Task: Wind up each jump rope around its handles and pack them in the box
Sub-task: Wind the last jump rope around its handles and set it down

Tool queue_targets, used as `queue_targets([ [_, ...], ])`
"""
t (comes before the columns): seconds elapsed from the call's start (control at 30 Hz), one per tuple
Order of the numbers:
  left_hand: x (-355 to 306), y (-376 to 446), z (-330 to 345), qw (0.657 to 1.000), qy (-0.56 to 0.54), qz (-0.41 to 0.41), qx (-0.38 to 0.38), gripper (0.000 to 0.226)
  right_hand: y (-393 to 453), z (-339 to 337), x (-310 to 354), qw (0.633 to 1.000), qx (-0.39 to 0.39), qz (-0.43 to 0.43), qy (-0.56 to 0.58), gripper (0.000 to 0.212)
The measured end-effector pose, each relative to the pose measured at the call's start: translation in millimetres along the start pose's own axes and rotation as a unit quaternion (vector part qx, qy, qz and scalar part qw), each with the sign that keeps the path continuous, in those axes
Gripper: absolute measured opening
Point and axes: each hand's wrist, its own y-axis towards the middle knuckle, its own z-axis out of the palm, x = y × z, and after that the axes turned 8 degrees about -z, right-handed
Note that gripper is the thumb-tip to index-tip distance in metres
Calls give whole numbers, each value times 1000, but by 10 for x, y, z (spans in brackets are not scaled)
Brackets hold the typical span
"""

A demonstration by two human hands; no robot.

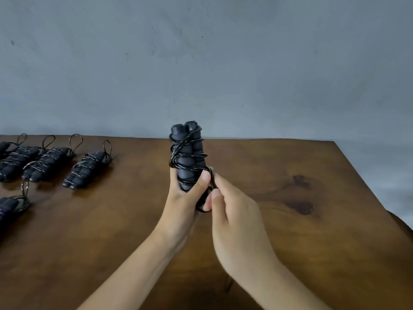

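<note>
A black jump rope stands upright above the table, its two foam handles side by side with cord wound round them. My left hand grips the lower end of the handles, thumb pressed on the front. My right hand pinches the loose end loop of cord just right of the handles' base. Several wound jump ropes lie on the table at the left, such as one wound jump rope and another wound jump rope. No box is in view.
The dark wooden table runs to a grey wall at the back, and its right edge slants toward the near right. Another wound rope lies at the left edge of the view.
</note>
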Motion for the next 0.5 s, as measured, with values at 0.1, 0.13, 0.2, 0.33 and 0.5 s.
queue_targets([
  [0.1,42,-53,107,999,-30,-11,0,43,-42,204,-11,1000,-9,9,-23,55],
  [0.13,56,-65,127,1000,-27,-11,-4,45,-49,259,-9,999,-11,16,-29,55],
  [0.2,93,-72,148,1000,-10,-10,-11,55,-70,355,14,997,-38,16,-64,67],
  [0.33,136,-110,164,999,-48,-6,-12,50,-121,461,-38,991,-80,14,-102,68],
  [0.5,142,-189,178,1000,5,31,3,62,-104,360,-141,991,-71,-1,-110,66],
])
